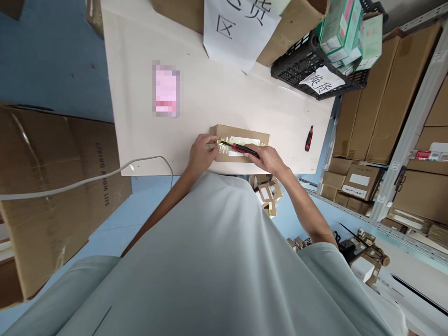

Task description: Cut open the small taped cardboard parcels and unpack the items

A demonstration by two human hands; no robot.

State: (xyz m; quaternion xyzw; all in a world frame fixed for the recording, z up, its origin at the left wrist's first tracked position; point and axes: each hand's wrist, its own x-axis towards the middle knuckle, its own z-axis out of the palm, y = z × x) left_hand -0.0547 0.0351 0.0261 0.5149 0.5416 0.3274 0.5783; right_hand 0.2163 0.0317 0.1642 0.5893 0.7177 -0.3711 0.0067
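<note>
Table [140,140]: pale, smooth, flat top. Box [241,139]: brown cardboard, long and low, lying at the table's near edge, between the hands; glossy yellowish tape along its top. Cutter [241,148]: slim, black and red, slanting over the taped top; whether its tip touches the tape I cannot tell.

Right hand [268,158]: closed round the cutter's rear end. Left hand [203,151]: fingers bent at the box's left end; I cannot tell how firmly they grip.

Writing: the large carton [77,186] at left reads "LIVING ROOM LIFE", sideways to me. The paper sheet [227,42] at the far edge shows 货 and 区 in black; the crate tag [322,80] shows 换货. The box's white label is too small for me to read.

Surroundings: brown cartons [392,98] on metal shelving at right; black lattice crate [292,63] at the far right corner, holding green packs [341,28]; grey cable [101,177] running across the large carton to the near-left edge; pixelated pink item [166,88] on the table; red-and-black spare cutter [309,138] at right, well apart. In my way: the right hand and cutter hide part of the box top.
</note>
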